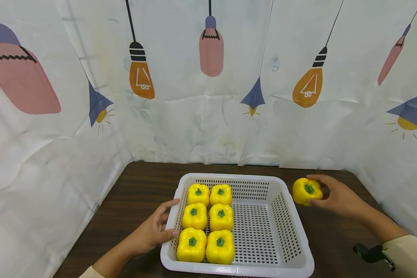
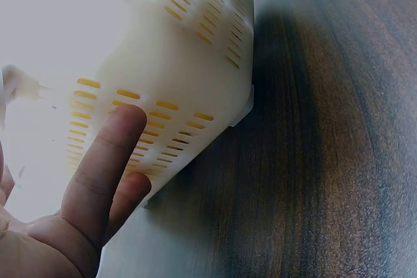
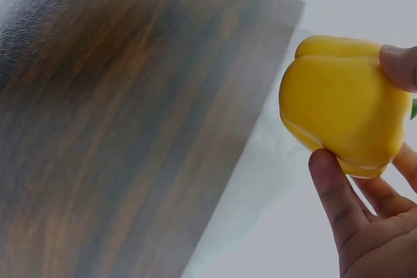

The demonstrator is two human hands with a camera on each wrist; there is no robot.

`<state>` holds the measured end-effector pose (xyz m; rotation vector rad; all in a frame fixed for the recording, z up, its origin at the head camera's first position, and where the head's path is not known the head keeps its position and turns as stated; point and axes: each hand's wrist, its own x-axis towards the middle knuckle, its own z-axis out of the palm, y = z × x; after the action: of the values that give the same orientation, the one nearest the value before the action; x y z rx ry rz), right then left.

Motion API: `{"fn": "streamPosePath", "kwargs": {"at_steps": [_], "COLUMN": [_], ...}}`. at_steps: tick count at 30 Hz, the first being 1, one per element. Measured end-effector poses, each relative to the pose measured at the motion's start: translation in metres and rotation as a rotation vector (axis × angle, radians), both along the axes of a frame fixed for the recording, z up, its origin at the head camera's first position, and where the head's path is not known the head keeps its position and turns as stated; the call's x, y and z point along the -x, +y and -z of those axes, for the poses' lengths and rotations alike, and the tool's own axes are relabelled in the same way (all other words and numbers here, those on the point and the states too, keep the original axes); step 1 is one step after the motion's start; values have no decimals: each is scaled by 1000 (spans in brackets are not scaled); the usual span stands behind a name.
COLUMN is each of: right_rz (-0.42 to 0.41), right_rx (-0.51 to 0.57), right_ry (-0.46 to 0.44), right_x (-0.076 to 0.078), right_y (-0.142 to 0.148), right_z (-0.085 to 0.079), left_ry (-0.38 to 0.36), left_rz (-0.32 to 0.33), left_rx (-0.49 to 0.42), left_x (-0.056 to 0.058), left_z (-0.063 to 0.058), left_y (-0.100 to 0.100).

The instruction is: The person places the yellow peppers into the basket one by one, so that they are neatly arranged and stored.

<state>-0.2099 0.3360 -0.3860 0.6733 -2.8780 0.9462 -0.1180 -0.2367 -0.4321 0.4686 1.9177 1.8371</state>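
My right hand (image 1: 337, 195) grips a yellow bell pepper (image 1: 303, 192) with a green stem, to the right of a white perforated plastic basket (image 1: 295, 216). In the right wrist view, thumb and fingers (image 3: 335, 187) clasp the pepper (image 3: 339, 102) from opposite sides. My left hand (image 1: 149, 229) holds the basket's left edge, its thumb over the rim. Seen from the left wrist, fingers (image 2: 107, 161) lie against the slotted outer wall (image 2: 176, 63). Inside the basket, several yellow peppers (image 1: 194, 216) stand stem up in two columns along the left side.
The basket rests on a dark wood-grain table (image 1: 139, 193). Behind and at both sides hangs a white sheet (image 1: 194, 127) printed with lamps and bulbs. A black strap-like piece (image 1: 370, 253) shows at my right sleeve (image 1: 408, 255).
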Motion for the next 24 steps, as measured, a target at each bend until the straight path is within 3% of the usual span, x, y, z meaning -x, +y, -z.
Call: {"fn": "streamPosePath", "kwargs": {"at_steps": [24], "right_rz": [-56], "right_rx": [-27], "right_ry": [77], "right_x": [-14], "right_y": [-21], "right_z": [-46], "left_ry": [0], "left_rz": [10], "left_rx": [-19], "left_x": [1], "left_z": [2], "left_y": [0]}}
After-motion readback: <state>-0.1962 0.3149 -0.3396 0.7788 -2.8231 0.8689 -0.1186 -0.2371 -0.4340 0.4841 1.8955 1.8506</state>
